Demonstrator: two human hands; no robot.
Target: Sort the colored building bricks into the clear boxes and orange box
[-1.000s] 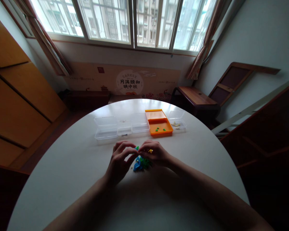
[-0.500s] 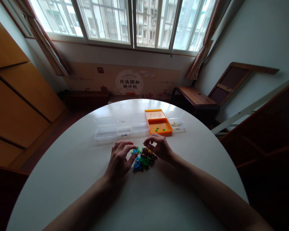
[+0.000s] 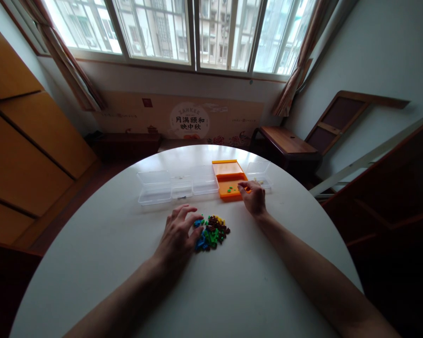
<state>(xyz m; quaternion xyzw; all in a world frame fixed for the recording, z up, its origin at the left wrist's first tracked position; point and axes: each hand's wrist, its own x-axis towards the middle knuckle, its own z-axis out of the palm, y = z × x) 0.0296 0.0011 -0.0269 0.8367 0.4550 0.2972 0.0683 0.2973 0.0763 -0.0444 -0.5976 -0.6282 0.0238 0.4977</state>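
A pile of small toy building bricks in green [image 3: 214,234], blue [image 3: 203,241], brown [image 3: 216,226] and yellow [image 3: 219,219] lies on the table. My left hand [image 3: 178,232] rests at the pile's left edge, thumb and fingers apart, with nothing visibly held. Over the front right part of the open orange box [image 3: 229,198] is my right hand [image 3: 254,196]. Its thumb and fingertips come together in a pinch; whether anything is between them is too small to make out. A few small green bricks [image 3: 230,189] lie inside the box, partly screened by that hand.
Left of the orange box stand several open clear plastic boxes [image 3: 155,196]. Another clear box [image 3: 266,183], holding pale pieces, stands to its right, partly behind my right hand. All are on a round white table [image 3: 127,263]. A wooden chair [image 3: 289,141] stands beyond it.
My right hand has moved from above the pile, forward and right, to the orange box. One more small green brick shows in the box beside its fingertips. The left hand has hardly moved.
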